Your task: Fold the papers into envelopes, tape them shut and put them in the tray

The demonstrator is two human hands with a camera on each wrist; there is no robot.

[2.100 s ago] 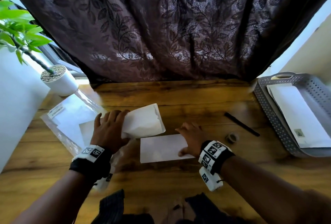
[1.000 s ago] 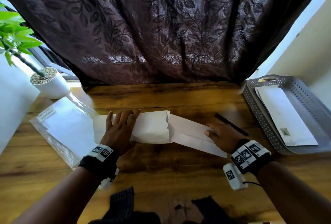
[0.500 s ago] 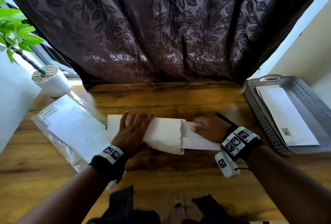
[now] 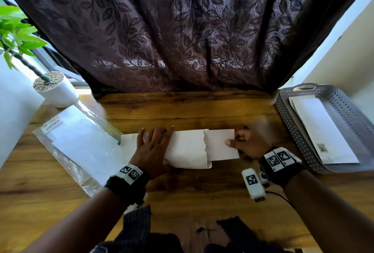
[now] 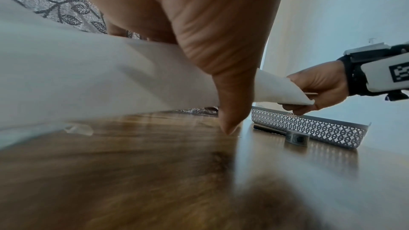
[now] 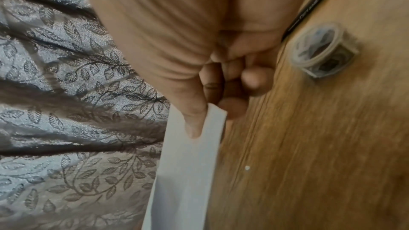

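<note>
A white envelope (image 4: 188, 149) lies across the middle of the wooden table, its open mouth facing right. My left hand (image 4: 155, 137) presses on its left half with straight, spread fingers. In the left wrist view the thumb (image 5: 230, 111) hangs down over the near edge of the envelope (image 5: 88, 80). My right hand (image 4: 232, 139) pinches a folded white paper (image 4: 220, 147) by its right edge. The paper's left end sits inside the envelope's mouth. In the right wrist view, thumb and fingers clamp the paper (image 6: 188, 172). A grey perforated tray (image 4: 291, 127) at the right holds finished envelopes (image 4: 321, 131).
A clear tape roll (image 6: 323, 50) and a black pen (image 6: 309, 6) lie just right of my right hand, in front of the tray (image 5: 309, 127). A plastic bag of blank envelopes (image 4: 81, 143) lies at the left. A potted plant (image 4: 56, 90) stands at the back left, and a dark curtain hangs behind.
My right hand picked the folded paper up from the table, brought it to the envelope's mouth and slid it leftward into it. My left hand kept holding the envelope down.
</note>
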